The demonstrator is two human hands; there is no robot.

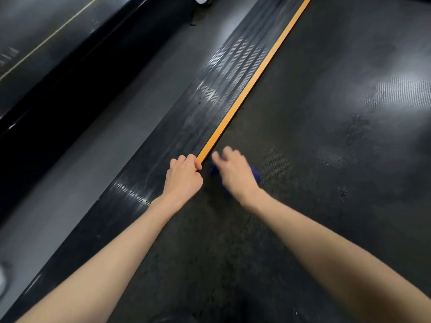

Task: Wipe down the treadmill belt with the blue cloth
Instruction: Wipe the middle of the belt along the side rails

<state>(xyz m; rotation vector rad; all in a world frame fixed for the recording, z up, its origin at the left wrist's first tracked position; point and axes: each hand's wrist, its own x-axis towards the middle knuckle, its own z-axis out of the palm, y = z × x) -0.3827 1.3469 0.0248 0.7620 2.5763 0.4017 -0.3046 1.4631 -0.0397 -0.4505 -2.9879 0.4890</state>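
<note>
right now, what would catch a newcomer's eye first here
The bright orange strip cuts diagonally from the top edge down to the middle, beside the dark treadmill belt. At its near end the left hand grips it, and just to the right the blurred right hand holds a blue cloth on the belt.

Black treadmill belt [326, 159]; blue cloth [256, 175] resting on it.

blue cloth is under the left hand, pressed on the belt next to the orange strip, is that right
Not quite: the blue cloth is under the right hand, not the left. The head view shows it pressed on the belt next to the orange strip; the left hand curls its fingers over that strip instead.
</note>
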